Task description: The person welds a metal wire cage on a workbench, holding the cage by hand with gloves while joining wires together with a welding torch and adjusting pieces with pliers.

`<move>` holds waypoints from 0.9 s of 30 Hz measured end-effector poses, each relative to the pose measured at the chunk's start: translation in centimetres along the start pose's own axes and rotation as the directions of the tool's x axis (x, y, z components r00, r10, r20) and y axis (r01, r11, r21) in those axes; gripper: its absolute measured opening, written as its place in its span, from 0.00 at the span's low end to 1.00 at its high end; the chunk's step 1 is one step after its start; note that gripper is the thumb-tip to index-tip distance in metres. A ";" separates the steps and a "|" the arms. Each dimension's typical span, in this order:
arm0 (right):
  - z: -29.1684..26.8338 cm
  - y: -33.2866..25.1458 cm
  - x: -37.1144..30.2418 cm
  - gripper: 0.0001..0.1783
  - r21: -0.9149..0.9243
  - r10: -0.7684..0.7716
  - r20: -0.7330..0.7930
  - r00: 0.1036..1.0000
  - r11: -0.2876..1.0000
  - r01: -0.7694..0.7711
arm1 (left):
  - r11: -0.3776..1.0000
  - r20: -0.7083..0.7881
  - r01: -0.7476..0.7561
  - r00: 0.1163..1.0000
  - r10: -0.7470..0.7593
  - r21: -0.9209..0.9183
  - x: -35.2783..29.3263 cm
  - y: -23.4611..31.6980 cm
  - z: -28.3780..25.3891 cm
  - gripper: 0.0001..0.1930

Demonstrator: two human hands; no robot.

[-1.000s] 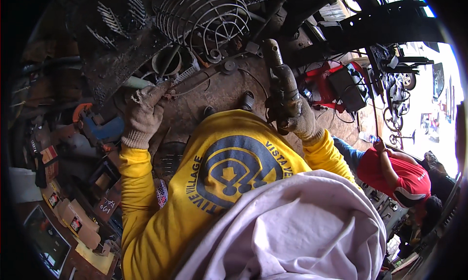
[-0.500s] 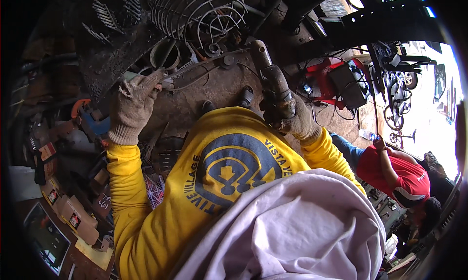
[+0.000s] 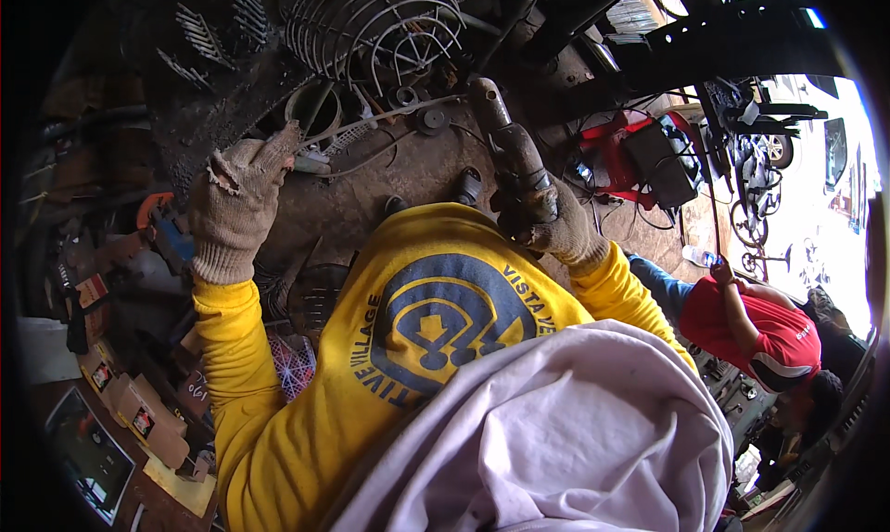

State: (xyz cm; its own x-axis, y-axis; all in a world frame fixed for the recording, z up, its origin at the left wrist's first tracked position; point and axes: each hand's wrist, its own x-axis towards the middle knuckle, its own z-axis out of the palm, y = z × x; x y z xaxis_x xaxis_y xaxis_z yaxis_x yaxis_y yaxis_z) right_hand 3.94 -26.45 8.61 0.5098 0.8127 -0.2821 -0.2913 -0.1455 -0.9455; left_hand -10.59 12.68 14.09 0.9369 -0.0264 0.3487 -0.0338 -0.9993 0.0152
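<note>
My left hand (image 3: pixel 243 194), in a worn knitted work glove with a torn cuff, is closed on one end of a long thin strip (image 3: pixel 382 119). The strip runs to the right, close to the upper end of a metal pipe-like part (image 3: pixel 508 133); whether it is fixed there I cannot tell. My right hand (image 3: pixel 564 221), gloved too, grips the thick lower end of that part, which has a hole near its top and tilts up and left. Most of the right fingers are hidden behind the metal.
A round wire cage (image 3: pixel 375 27) lies on a dark workbench (image 3: pixel 185 115) ahead. A pot-like container (image 3: pixel 313 110) stands beside it. On the right are a red chair (image 3: pixel 607 161) and a person in a red shirt (image 3: pixel 751 333). Cardboard boxes (image 3: pixel 148 416) lie at left.
My left hand has shifted left, drawing the strip along so that it looks straighter. My right hand and the metal part have moved only slightly.
</note>
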 end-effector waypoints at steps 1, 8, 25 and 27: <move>0.0 -0.2 0.0 0.64 -0.009 0.021 -0.009 1.000 1.000 -0.021 | 1.000 -0.009 -0.013 1.000 0.013 0.014 0.0 0.0 0.0 0.11; 0.6 -0.3 0.0 0.51 0.150 0.096 -0.117 0.988 0.986 -0.077 | 1.000 -0.020 -0.001 1.000 0.002 0.020 0.2 0.7 -0.8 0.14; 1.4 -1.3 0.2 0.49 0.049 0.081 -0.130 0.988 0.996 -0.075 | 0.992 0.159 0.056 0.984 -0.074 0.116 -1.3 0.0 -1.0 0.14; 1.3 -1.2 0.2 0.49 0.094 0.085 -0.109 0.990 0.993 -0.075 | 0.988 0.165 0.122 0.977 -0.137 0.098 -1.2 0.6 -1.1 0.15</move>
State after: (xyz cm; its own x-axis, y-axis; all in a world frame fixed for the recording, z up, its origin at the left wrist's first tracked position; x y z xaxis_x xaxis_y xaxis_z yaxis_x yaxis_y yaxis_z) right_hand 3.32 -25.38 9.87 0.5683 0.7312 -0.3772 -0.4031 -0.1522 -0.9024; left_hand -12.09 12.11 14.75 0.9772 0.1071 0.1835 0.1151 -0.9928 -0.0337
